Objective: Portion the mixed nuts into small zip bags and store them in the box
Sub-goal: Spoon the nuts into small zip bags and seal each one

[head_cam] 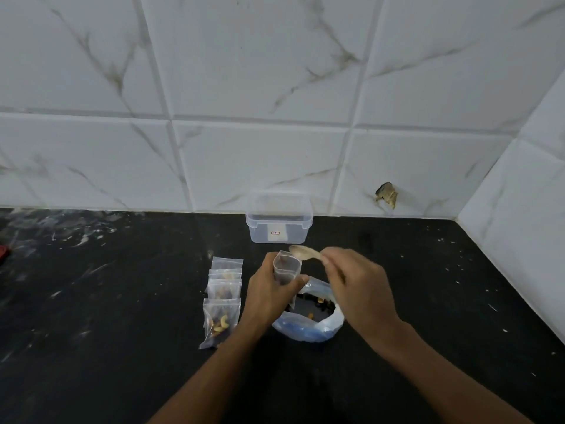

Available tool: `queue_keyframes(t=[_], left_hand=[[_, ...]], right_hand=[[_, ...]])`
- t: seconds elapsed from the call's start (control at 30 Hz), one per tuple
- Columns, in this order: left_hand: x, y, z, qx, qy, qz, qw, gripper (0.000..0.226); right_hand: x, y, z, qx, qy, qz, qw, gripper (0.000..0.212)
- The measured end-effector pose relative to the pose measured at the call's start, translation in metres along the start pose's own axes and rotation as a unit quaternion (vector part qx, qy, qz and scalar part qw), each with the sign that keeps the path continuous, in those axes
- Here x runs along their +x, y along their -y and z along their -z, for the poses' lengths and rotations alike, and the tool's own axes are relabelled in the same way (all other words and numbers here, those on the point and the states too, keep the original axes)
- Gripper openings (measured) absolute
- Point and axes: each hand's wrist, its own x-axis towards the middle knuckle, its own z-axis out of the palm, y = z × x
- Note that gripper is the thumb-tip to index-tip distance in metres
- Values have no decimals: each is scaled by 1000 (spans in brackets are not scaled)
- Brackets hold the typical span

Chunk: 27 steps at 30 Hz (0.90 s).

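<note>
My left hand point(269, 293) grips a small clear zip bag point(286, 268) upright, its mouth held open. My right hand point(356, 289) pinches the handle of a spoon point(304, 252), whose bowl hovers just above the bag's mouth. Under both hands lies a larger plastic bag of mixed nuts point(315, 313), open on the black counter. To the left, several filled small zip bags point(222, 298) lie in an overlapping row. A clear plastic box point(278, 222) without a lid stands at the back against the wall, holding only a paper label.
The black counter point(122, 316) is speckled with white marks and runs to a tiled wall behind and on the right. A red object point(3, 251) peeks in at the far left edge. A chipped hole point(387, 194) marks the wall tile.
</note>
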Motion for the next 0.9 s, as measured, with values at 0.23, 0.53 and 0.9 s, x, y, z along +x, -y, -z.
queue_keyframes(t=[0.23,0.53,0.9], left_hand=[[-9,13,14,-28,1,25,999,44],[-18,19,15,-26,16,33,999,41],[-23,20,12,-19,22,41,999,42]], right_hand=[[-36,-25,-12,136,53,-381,913,19],[-62,-46,-59,130,137,-506,842,13],[-63,-55,-64,-77,183,-362,911,11]])
